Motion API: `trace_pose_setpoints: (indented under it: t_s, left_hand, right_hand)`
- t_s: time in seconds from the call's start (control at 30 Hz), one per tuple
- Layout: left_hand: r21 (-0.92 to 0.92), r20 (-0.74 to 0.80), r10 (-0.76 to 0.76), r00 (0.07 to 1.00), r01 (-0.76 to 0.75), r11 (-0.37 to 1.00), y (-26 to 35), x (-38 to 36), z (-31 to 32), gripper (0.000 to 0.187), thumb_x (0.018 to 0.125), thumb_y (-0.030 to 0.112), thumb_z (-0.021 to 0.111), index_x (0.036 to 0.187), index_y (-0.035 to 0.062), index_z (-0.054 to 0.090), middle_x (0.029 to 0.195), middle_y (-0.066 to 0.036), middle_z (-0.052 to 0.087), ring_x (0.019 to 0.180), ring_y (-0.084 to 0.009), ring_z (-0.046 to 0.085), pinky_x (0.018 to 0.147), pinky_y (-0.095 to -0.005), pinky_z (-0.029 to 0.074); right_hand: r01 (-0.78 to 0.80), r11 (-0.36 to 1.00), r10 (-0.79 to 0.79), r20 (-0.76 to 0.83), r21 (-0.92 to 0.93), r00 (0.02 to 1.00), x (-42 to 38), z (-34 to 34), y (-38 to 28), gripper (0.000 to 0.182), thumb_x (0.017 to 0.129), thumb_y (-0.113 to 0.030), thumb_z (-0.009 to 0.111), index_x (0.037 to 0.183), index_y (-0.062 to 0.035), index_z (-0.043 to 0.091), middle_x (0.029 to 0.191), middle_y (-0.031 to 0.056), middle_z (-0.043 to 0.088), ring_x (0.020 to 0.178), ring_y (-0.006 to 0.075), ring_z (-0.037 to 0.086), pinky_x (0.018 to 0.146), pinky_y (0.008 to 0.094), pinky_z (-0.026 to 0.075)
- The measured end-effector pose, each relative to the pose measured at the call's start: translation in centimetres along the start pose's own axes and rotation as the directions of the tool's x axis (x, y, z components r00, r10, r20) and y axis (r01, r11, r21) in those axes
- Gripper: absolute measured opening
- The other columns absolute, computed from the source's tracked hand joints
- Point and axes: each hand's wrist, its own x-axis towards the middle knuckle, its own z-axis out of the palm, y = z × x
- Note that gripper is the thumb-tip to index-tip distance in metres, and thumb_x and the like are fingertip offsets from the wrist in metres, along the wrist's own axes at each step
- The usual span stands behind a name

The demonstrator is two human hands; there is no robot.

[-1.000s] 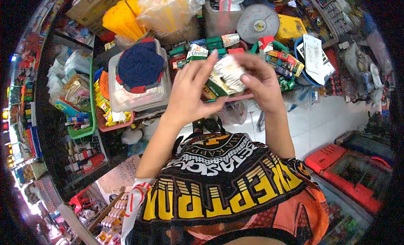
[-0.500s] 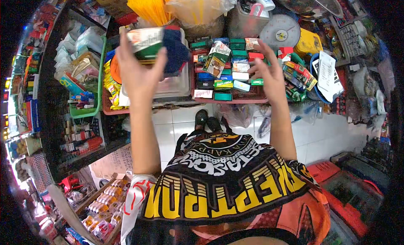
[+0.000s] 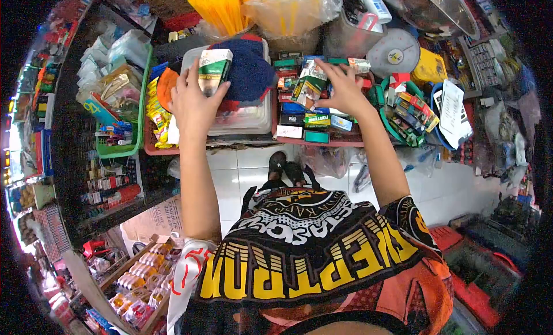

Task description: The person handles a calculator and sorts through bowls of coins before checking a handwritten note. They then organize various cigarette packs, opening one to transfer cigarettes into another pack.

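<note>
White tiled floor [image 3: 242,179] runs under the counter, grey grout lines showing. Crowded shop counter ahead, packed with trays and boxes. Round weighing scale [image 3: 394,53] at upper right beside a yellow box [image 3: 425,63]. Bundle of yellow straws [image 3: 222,7] at top centre, clear plastic bags [image 3: 288,7] next to it. Green basket [image 3: 124,105] of goods on the left, shelves [image 3: 109,185] of small bottles below. Red crates [image 3: 461,260] at lower right. Bright light from the far left edge.
</note>
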Motion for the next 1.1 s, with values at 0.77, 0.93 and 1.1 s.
trace_pose_setpoints:
  t_s: [0.77,0.93,1.1]
  left_hand:
    - [-0.617,-0.297,-0.022,0.955,-0.174,0.768,-1.8,-1.3,-0.2,0.06,0.077,0.016,0.062,0.127,-0.0009,0.033,0.123,-0.017,0.04,0.112,-0.0262,0.041,0.095,-0.0345,0.03]
    - [-0.525,-0.128,-0.014,0.992,-0.056,0.849,-1.8,-1.6,0.0,0.052,0.079,0.023,0.059,0.124,0.0031,0.041,0.12,-0.02,0.043,0.112,-0.032,0.041,0.094,-0.0365,0.031]
    - [-0.469,-0.2,0.039,0.979,-0.13,0.874,-2.1,-2.2,0.1,0.052,0.079,0.024,0.06,0.125,0.0093,0.042,0.132,-0.023,0.023,0.118,-0.0345,0.035,0.094,-0.0395,0.032]
  right_hand:
    - [0.158,0.553,-0.099,-0.123,0.818,0.987,4.5,-4.0,-10.1,0.032,0.079,-0.031,0.06,0.098,-0.0061,0.058,0.074,0.0075,0.061,0.053,0.0119,0.056,0.049,0.0255,0.047]
    - [0.356,0.815,-0.157,-0.417,0.457,0.895,4.6,-2.2,-9.5,0.044,0.072,-0.034,0.065,0.105,-0.0068,0.056,0.098,0.0164,0.057,0.085,0.0288,0.057,0.077,0.036,0.045]
    - [0.047,0.952,0.103,-0.458,0.304,0.883,2.8,-3.5,0.5,0.042,0.074,-0.026,0.066,0.112,-0.0126,0.055,0.104,0.006,0.057,0.056,0.0097,0.053,0.056,0.0236,0.045]
